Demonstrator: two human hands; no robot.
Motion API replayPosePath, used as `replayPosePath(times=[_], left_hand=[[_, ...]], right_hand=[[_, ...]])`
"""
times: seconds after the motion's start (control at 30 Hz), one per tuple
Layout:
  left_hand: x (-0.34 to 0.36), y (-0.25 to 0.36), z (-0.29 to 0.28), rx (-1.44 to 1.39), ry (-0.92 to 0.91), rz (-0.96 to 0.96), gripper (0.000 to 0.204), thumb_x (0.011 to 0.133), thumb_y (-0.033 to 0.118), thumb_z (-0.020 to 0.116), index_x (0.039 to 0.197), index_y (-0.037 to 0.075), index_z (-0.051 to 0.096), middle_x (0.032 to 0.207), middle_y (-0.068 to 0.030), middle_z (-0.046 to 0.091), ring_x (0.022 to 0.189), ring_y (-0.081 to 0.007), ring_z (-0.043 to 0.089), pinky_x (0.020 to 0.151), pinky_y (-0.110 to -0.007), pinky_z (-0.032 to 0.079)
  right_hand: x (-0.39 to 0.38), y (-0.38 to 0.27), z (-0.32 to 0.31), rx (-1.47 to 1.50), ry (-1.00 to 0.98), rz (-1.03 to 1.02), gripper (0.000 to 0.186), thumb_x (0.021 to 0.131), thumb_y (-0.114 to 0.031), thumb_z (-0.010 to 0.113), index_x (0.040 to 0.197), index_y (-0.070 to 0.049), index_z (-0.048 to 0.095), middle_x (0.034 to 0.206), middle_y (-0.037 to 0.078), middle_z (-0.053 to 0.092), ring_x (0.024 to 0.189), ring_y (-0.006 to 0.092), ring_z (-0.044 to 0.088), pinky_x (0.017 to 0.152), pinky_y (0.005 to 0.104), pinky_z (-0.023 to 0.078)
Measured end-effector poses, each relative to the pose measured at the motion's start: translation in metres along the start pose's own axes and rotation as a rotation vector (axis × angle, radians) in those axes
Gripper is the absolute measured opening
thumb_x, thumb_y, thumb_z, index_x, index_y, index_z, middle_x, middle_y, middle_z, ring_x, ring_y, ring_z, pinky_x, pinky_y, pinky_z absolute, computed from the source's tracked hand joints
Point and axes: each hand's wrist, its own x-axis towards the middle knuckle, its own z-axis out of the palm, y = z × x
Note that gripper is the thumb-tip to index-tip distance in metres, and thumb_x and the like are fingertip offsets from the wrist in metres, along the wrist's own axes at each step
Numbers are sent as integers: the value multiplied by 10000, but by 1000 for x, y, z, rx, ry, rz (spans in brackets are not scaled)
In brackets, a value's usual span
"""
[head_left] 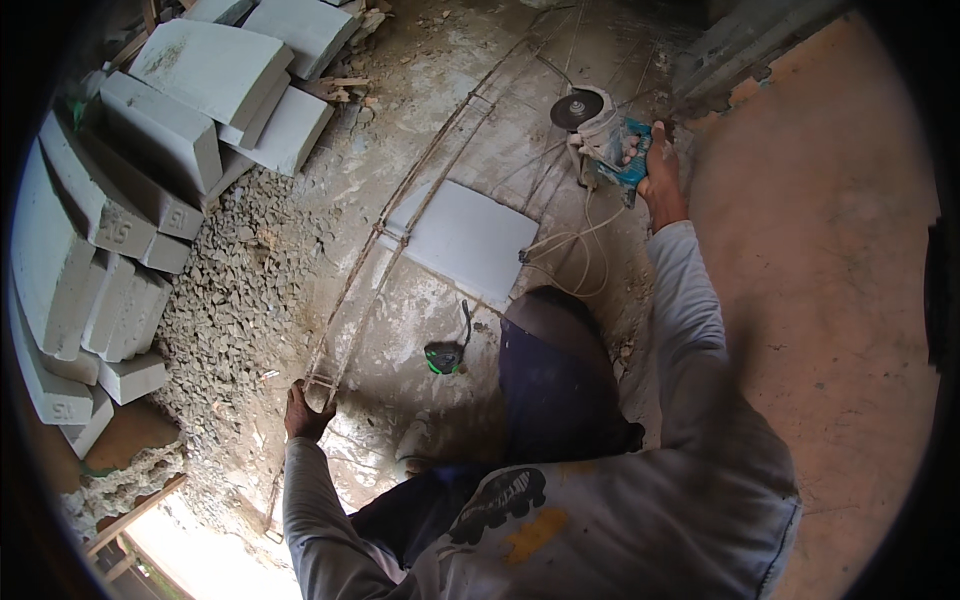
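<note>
The person's right hand (pixel 658 175) is holding a grinder (pixel 605 140) by its teal handle, the fingers wrapping round it. The grinder's long axis is slanting from the hand up and to the left, and its dark disc (pixel 577 108) is leading at that far left end, to the right of a metal frame (pixel 404 241). Whether the grinder is touching the floor (pixel 400 300) cannot be told.

The left hand (pixel 308 413) is gripping the near end of that frame, its fingers curling around the rods. The frame's long axis is running from this hand away and to the right, crossing over a white board (pixel 480 240); its far end is pointing toward the top edge.

A pale cable (pixel 577 236) is looping below the grinder, near the board's right corner. A tape measure (pixel 443 357) is lying between the frame and the person's knee (pixel 555 370). Gravel (pixel 240 290) and stacked blocks (pixel 210 70) are filling the left side, and an orange wall (pixel 820 300) is standing on the right.
</note>
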Motion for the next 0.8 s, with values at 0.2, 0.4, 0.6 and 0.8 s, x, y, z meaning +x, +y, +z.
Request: replayPosePath(times=[0.2, 0.4, 0.6, 0.8], left_hand=[[7, -7, 5, -11, -63, -41, 927, 674, 299, 966, 1401, 51, 446, 1358, -241, 584, 1262, -454, 591, 1047, -515, 518], [14, -8, 3, -25, -138, -104, 1013, 670, 233, 973, 1449, 38, 356, 1456, -270, 518, 1339, -441, 561, 1107, -485, 497], [15, -8, 7, -22, -132, -127, 1014, 668, 220, 974, 1449, 44, 351, 1462, -277, 509, 1348, -443, 556, 1118, -486, 487], [9, -10, 8, -26, -113, -145, 963, 685, 183, 938, 1446, 53, 362, 1454, -282, 502, 1380, -453, 515, 1152, -502, 454]], right_hand=[[11, 5, -37, -62, 48, -39, 415, 1099, -483, 599, 1113, -75, 526, 800, 88, 637, 570, 210, 576, 490, 388, 499], [25, 1, -62, -174, 78, -33, 427, 1101, -486, 591, 1130, -61, 564, 870, 123, 715, 583, 206, 605, 487, 376, 519], [50, 1, -109, -100, 118, 17, 482, 1133, -495, 504, 1155, -22, 598, 892, 136, 740, 612, 207, 613, 538, 371, 557], [133, 45, -201, 248, 250, 34, 437, 1171, -400, 401, 1239, 7, 544, 965, 210, 698, 738, 294, 646, 624, 438, 572]])
